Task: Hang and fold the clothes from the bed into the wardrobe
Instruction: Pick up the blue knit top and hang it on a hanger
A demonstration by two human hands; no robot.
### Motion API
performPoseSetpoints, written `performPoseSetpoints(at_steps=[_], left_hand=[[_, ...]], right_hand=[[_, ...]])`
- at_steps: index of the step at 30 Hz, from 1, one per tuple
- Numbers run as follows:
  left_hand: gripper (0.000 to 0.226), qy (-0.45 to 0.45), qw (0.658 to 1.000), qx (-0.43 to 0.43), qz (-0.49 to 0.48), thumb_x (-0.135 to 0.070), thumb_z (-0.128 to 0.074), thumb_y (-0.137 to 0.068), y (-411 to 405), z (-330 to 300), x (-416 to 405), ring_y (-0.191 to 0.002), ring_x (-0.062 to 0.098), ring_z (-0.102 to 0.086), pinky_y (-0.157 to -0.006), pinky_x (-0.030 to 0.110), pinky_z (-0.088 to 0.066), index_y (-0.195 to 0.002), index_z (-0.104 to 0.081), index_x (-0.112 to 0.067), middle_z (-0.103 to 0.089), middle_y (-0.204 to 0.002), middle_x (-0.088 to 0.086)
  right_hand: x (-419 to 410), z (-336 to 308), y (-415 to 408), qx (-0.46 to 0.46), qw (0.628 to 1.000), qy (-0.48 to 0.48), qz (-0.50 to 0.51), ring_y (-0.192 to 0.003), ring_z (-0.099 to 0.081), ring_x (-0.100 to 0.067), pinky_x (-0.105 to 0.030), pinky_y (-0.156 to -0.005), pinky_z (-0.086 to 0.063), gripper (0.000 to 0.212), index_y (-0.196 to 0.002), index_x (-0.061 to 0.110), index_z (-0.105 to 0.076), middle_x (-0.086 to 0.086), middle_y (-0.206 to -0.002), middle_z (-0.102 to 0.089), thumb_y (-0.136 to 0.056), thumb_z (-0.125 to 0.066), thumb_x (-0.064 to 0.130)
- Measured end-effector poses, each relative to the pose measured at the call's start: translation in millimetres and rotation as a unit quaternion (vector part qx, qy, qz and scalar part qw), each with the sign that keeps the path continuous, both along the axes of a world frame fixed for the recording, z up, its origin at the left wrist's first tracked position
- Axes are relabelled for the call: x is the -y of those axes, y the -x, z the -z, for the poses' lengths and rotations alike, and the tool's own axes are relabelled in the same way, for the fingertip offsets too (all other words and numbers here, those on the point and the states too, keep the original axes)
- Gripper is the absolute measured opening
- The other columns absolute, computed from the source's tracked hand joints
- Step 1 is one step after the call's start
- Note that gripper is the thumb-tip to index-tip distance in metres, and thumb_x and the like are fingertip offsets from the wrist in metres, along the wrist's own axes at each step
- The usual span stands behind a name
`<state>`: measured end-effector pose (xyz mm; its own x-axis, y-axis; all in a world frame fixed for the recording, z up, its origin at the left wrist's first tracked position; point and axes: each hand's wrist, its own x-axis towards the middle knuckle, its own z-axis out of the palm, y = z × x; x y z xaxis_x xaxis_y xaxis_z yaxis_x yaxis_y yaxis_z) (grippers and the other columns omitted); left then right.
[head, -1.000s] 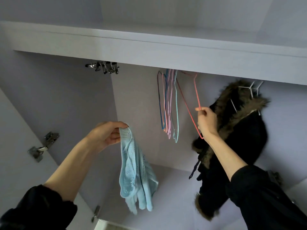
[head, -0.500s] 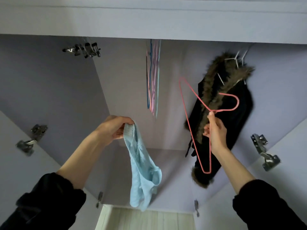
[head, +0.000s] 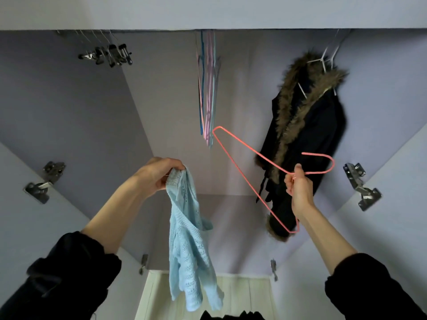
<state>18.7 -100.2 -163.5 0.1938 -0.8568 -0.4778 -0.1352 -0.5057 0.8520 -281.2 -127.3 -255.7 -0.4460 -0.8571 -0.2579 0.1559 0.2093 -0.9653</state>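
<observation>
Left hand pinching blue knit top, right hand gripping pink hanger

Light blue knitted top dangles limp at centre-left; thin pink wire hanger tilts right of it, inside the wardrobe.

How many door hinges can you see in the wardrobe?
4: upper left hinge, upper right hinge, lower left hinge, lower right hinge. Others may be out of view.
</observation>
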Motion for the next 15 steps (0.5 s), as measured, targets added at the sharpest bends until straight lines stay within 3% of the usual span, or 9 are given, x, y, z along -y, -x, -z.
performPoseSetpoints(at_steps=[3, 6, 8, 11, 15], left_hand=[[0.006, 0.0, 1.0, 0.019, 0.005, -0.006, -0.062, -0.083, 1.2, -3.0, -4.4, -0.06, 0.015, -0.058, -0.054, 0.022, -0.05, -0.077, -0.063, -0.007, -0.061, -0.072, 0.006], [0.008, 0.009, 0.999, 0.028, 0.019, -0.013, -0.064, -0.084, 3.8, -10.0, -9.5, -0.066, 0.018, -0.061, -0.058, 0.026, -0.051, -0.082, -0.064, -0.005, -0.065, -0.078, 0.008], [0.014, 0.022, 0.998, 0.043, 0.038, -0.018, -0.064, -0.086, 7.6, -16.6, -13.7, -0.068, 0.02, -0.063, -0.064, 0.029, -0.052, -0.083, -0.064, -0.004, -0.067, -0.078, 0.008], [0.017, 0.045, 0.992, 0.079, 0.092, -0.021, -0.064, -0.088, 12.9, -27.9, -20.6, -0.069, 0.018, -0.064, -0.068, 0.029, -0.053, -0.084, -0.067, -0.005, -0.068, -0.076, 0.006], [0.023, 0.074, 0.981, 0.108, 0.143, -0.023, -0.062, -0.089, 14.5, -36.3, -29.3, -0.074, 0.019, -0.06, -0.071, 0.029, -0.049, -0.091, -0.068, -0.001, -0.065, -0.08, 0.007]], right_hand=[[-4.6, 2.1, -2.7, 0.19, 0.981, 0.014, -0.025, -0.034, -0.024, -0.007, -0.026, -0.052, -0.016, 0.043, -0.057, 0.019, -0.031, 0.007, -0.036, -0.031, -0.099, -0.03, 0.028], [-10.6, -2.0, -10.0, 0.324, 0.945, 0.023, -0.033, -0.034, -0.022, -0.01, -0.026, -0.053, -0.017, 0.054, -0.04, 0.021, -0.032, 0.007, -0.037, -0.024, -0.093, -0.028, 0.025], [-13.9, -8.3, -18.5, 0.378, 0.925, 0.026, -0.04, -0.037, -0.022, -0.012, -0.026, -0.055, -0.019, 0.052, -0.034, 0.021, -0.03, 0.006, -0.038, -0.022, -0.087, -0.031, 0.023], [-15.7, -20.8, -35.7, 0.437, 0.896, 0.05, -0.065, -0.038, -0.02, -0.013, -0.026, -0.055, -0.019, 0.033, -0.035, 0.019, -0.028, 0.004, -0.04, -0.02, -0.066, -0.039, 0.022], [-13.5, -36.1, -60.3, 0.466, 0.874, 0.068, -0.117, -0.038, -0.02, -0.014, -0.026, -0.055, -0.02, 0.03, -0.035, 0.019, -0.027, 0.004, -0.04, -0.019, -0.063, -0.038, 0.022]])
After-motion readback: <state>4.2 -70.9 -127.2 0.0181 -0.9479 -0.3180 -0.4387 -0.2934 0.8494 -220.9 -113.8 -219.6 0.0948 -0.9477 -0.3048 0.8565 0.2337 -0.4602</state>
